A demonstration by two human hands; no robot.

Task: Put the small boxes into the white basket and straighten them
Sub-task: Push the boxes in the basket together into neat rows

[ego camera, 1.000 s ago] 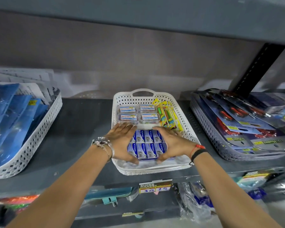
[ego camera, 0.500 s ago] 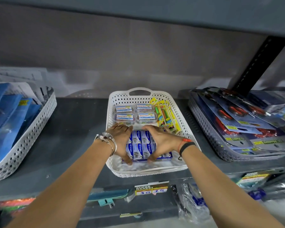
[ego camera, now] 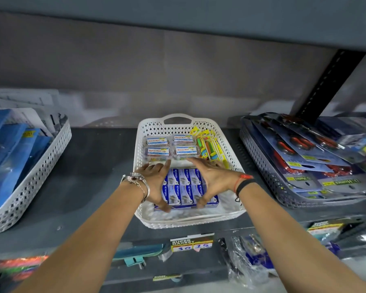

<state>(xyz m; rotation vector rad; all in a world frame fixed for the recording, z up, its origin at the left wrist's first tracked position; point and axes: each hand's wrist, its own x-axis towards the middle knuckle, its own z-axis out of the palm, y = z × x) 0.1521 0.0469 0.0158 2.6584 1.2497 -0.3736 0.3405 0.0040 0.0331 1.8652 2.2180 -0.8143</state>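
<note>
Small boxes [ego camera: 185,188] in white basket [ego camera: 228,214], between both hands

So the basket [ego camera: 230,205] is sitting mid-shelf [ego camera: 97,166], with the small boxes [ego camera: 184,187] lying packed in rows in its near half. Behind them, four tubs [ego camera: 170,145] are sitting two by two, and a packet [ego camera: 209,148] is leaning at their right. The left hand [ego camera: 155,182] and right hand [ego camera: 211,179] are flanking the boxes. Other trays are sitting far left [ego camera: 36,176] and right [ego camera: 268,176].
</note>
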